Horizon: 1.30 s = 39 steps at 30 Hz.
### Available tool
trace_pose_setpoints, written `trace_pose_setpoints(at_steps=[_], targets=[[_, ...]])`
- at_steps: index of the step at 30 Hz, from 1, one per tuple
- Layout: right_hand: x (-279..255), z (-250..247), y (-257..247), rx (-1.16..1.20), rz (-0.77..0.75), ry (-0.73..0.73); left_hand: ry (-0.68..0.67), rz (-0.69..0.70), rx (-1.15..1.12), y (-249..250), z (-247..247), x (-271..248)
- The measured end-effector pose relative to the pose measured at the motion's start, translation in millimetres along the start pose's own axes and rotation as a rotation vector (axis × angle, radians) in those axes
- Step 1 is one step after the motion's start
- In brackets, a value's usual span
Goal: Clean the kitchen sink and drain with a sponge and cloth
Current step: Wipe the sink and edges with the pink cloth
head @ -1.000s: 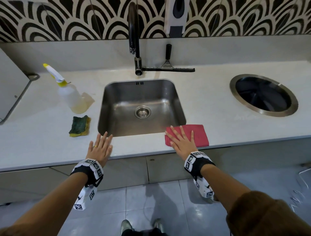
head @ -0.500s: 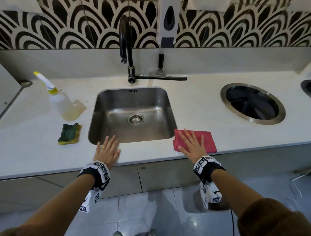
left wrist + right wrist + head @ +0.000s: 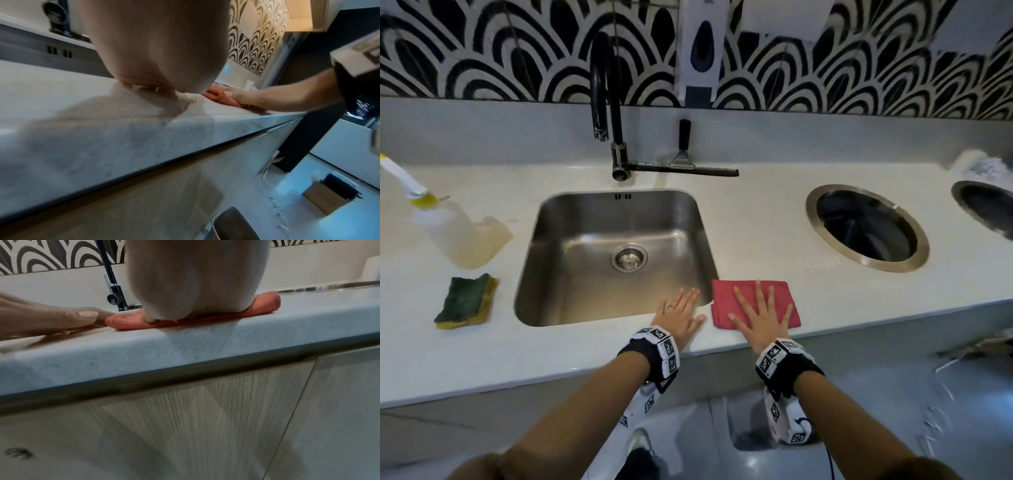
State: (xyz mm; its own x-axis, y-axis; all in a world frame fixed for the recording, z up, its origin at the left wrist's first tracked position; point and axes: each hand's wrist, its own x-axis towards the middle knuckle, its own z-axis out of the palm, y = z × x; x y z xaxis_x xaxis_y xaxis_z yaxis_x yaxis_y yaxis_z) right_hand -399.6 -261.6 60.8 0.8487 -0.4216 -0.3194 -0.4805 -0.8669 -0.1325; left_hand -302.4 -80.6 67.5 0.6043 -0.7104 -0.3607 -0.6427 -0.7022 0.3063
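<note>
A steel sink [image 3: 558, 219] with a round drain [image 3: 629, 257] is set into the white counter. The folded red cloth [image 3: 729, 291] lies on the counter just right of the sink's front corner; my right hand [image 3: 762, 313] rests flat on it, fingers straight and spread. My left hand [image 3: 681, 313] lies flat on the counter at the sink's front right rim, beside the cloth, holding nothing. In the right wrist view the red cloth [image 3: 265, 305] shows under my palm. A green and yellow sponge [image 3: 467, 301] lies left of the sink, away from both hands.
A spray bottle [image 3: 453, 228] stands at the left. The black tap [image 3: 607, 102] and a squeegee [image 3: 683, 164] are behind the sink. A round steel-rimmed opening [image 3: 866, 228] lies right of the sink, another [image 3: 986, 205] at the far right. The counter edge [image 3: 551, 373] runs in front.
My left hand has slid right along the counter front, from the sink's left corner to beside the cloth. The right hand stays flat on the cloth. The head view has shifted.
</note>
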Motion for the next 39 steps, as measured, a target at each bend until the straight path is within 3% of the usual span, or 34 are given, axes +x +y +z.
trace_pose_setpoints(at_steps=[6,18,26,31,39], targets=[[37.8,-10.4,0.8,-0.028,0.002,-0.016,-0.022,0.064,0.131,1.0,4.6,18.1],[85.5,-27.6,-15.1,-0.051,0.028,-0.029,0.011,0.111,0.129,-2.4,6.0,19.4],[87.2,-30.9,-19.0,0.007,0.046,-0.022,0.013,0.116,0.118,-4.2,8.6,19.7],[70.8,-24.2,-23.2,0.019,0.051,0.064,0.02,0.115,0.129,-4.0,8.4,19.8],[77.4,-18.9,-24.7,0.021,0.059,0.042,0.035,0.115,0.115,-4.7,10.5,19.5]])
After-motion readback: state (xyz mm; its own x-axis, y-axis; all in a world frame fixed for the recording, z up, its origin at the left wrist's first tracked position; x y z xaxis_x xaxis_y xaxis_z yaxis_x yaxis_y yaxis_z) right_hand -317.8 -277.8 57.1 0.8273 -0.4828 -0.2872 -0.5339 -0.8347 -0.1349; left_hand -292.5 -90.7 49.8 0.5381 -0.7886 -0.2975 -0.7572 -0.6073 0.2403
